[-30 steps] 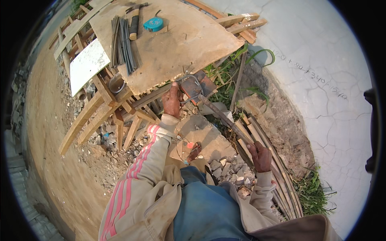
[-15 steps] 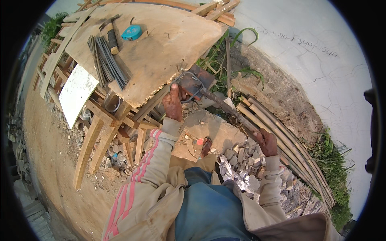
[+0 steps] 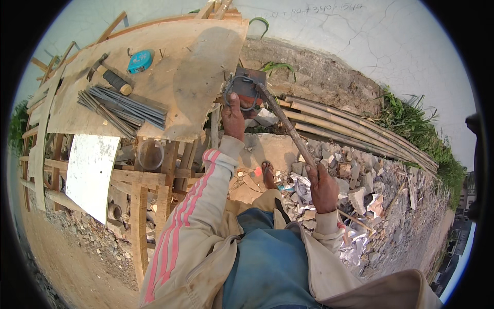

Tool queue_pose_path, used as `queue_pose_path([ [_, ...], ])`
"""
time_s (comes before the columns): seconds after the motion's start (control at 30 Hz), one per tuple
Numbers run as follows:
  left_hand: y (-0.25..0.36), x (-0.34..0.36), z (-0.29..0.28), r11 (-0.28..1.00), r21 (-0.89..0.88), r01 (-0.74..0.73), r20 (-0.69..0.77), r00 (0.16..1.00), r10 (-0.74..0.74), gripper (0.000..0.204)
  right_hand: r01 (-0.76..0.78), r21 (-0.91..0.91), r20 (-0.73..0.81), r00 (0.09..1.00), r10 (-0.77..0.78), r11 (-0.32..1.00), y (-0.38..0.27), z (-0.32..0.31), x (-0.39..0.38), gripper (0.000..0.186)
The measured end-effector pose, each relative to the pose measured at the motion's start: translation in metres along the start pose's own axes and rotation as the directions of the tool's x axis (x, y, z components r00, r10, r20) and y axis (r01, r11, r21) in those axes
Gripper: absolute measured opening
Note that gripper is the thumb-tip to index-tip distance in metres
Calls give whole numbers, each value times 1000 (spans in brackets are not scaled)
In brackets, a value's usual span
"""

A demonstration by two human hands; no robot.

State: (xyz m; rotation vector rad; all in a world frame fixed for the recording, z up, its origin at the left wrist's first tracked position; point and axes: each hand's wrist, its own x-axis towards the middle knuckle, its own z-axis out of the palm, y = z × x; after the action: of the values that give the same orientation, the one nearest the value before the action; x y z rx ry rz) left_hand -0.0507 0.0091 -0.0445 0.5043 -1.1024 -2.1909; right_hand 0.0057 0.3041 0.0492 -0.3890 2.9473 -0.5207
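Observation:
My left hand is closed around a thin, dark bent metal rod, curved into a loop at the near right corner of a plywood worktop. Beside that loop sits a rusty metal plate at the worktop's edge. A long rusty metal bar slants from the plate down toward me. Its lower end is gripped in my right hand, thumb lying along the bar. How the bar's far end meets the rod is too small to tell.
On the worktop lie a hammer, a blue tape measure and a bundle of thin metal rods. A white panel leans at its near left side. Bamboo poles lie along the wall, with rubble at my right.
My right hand has swung the bar's lower end leftward and toward my body. The left hand keeps its grip on the bent rod. The whole view has turned.

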Motion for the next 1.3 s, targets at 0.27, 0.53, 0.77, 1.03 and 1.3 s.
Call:
queue_pose_path([
  [0.27, 8, 5, -3, 995, -20, 94, 6, 996, -94, 55, 182, 157, 239, 947, -216, 971, 31, -51, 35, 47],
  [0.53, -3, 5, -3, 995, -92, 33, -6, 999, -34, 51, 301, 120, 188, 929, -319, 946, 28, -55, 35, 44],
  [0.77, -2, 9, -4, 997, -73, -18, -2, 1000, 18, 52, -252, 554, 574, 806, -145, 794, 61, -124, 10, 60],
  [1.03, 6, 4, -8, 999, -11, 44, 77, 996, -43, 51, -493, 488, 672, 739, 51, 720, 78, -132, -53, 45],
  [1.3, 7, 8, -19, 983, -39, 177, 151, 974, -170, 51, -314, 578, 380, 920, 91, 753, 5, -56, -139, 42],
])
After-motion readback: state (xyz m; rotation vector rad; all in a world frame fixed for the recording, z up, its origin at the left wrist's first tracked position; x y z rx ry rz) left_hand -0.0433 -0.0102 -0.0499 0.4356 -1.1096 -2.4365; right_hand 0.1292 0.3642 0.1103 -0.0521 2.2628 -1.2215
